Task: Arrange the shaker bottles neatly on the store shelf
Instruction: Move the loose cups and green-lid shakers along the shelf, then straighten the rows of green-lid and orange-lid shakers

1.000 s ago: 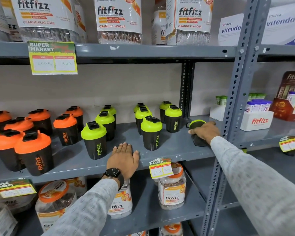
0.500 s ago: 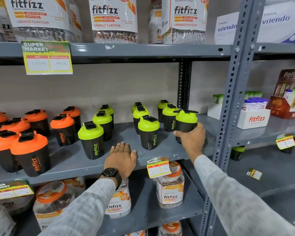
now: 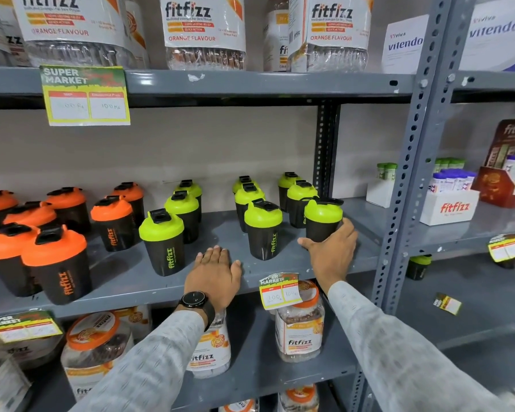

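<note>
Black shaker bottles stand on the grey middle shelf (image 3: 125, 281). Several with orange lids (image 3: 54, 263) fill the left, and several with lime-green lids (image 3: 161, 242) stand in rows in the middle. My right hand (image 3: 332, 251) grips the base of one upright green-lidded shaker (image 3: 321, 218) at the right end, in front of the rightmost row. My left hand (image 3: 213, 273), with a black watch on the wrist, lies flat and open on the shelf's front edge between two front shakers (image 3: 263, 228).
Large fitfizz jars (image 3: 202, 31) line the upper shelf, and more jars (image 3: 298, 325) stand on the lower one. A grey perforated upright (image 3: 411, 162) stands right of my hand. Beyond it are a fitfizz tube box (image 3: 449, 206) and a lone green-lidded shaker (image 3: 418, 267) lower down. Price tags (image 3: 280, 289) hang from shelf edges.
My right hand lifted a green-lidded shaker lying on its side at the shelf's right end, turned it upright and set it in front of the rightmost green row. The left hand stayed put.
</note>
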Tool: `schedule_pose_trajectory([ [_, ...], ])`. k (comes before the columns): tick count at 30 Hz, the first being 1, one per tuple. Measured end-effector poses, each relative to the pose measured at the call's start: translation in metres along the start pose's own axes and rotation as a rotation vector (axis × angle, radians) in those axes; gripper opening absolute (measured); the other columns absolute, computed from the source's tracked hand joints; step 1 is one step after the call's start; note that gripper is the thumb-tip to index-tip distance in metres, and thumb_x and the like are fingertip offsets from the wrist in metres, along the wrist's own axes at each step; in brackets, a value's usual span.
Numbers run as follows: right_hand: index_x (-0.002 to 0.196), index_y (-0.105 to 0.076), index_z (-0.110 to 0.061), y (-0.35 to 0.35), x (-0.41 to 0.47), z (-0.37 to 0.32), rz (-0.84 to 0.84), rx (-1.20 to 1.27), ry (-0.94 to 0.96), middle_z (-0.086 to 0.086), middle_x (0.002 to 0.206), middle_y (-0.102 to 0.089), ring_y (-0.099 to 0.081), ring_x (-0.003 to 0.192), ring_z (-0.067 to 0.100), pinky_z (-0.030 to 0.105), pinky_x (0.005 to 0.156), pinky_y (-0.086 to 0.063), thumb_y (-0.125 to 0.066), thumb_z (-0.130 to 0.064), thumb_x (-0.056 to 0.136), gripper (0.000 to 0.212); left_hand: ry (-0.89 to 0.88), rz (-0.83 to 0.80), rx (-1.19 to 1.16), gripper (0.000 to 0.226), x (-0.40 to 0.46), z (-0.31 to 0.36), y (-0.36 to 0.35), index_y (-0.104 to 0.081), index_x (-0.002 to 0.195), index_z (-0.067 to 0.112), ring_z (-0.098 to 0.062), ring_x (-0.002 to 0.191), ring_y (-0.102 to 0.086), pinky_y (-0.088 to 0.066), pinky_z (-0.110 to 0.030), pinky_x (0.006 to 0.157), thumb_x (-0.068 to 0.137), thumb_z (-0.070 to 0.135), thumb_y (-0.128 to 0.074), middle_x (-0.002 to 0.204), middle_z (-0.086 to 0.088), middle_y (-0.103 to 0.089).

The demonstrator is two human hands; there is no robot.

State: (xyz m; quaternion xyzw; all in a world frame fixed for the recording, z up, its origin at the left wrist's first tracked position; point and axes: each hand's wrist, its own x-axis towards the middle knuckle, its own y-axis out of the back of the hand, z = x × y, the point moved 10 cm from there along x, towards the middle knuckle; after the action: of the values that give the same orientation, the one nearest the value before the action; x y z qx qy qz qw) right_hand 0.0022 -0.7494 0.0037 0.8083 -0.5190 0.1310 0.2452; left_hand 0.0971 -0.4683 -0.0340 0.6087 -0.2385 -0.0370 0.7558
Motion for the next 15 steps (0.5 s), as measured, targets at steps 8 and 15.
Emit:
schedule_pose_trajectory([
  [8, 0.154, -0.042, -0.017, 0.015, -0.007, 0.025, -0.189, 0.12, 0.096, 0.001, 0.134, -0.053, -0.054, 0.126, 0.021, 0.041, 0.11, -0.044, -0.087, -0.016, 0.081, 0.086, 0.132, 0.33, -0.451, 0.043, -0.024, 0.001, 0.041, -0.059, 0.136, 0.017, -0.031, 0.121, -0.062, -0.049, -0.041, 0.1, 0.099, 0.038, -0.051, 0.133, -0.012, -0.067],
  [15, 0.159, -0.033, -0.021, 0.002, 0.029, 0.04, -0.379, 0.236, -0.009, 0.009, 0.156, -0.047, -0.046, 0.14, 0.021, 0.038, 0.116, -0.037, -0.092, -0.014, 0.075, 0.103, 0.4, 0.476, -0.96, 0.088, -0.03, 0.072, 0.037, -0.037, 0.15, 0.018, -0.03, 0.128, -0.052, -0.044, -0.044, 0.104, 0.076, 0.033, -0.083, 0.142, -0.008, -0.049],
])
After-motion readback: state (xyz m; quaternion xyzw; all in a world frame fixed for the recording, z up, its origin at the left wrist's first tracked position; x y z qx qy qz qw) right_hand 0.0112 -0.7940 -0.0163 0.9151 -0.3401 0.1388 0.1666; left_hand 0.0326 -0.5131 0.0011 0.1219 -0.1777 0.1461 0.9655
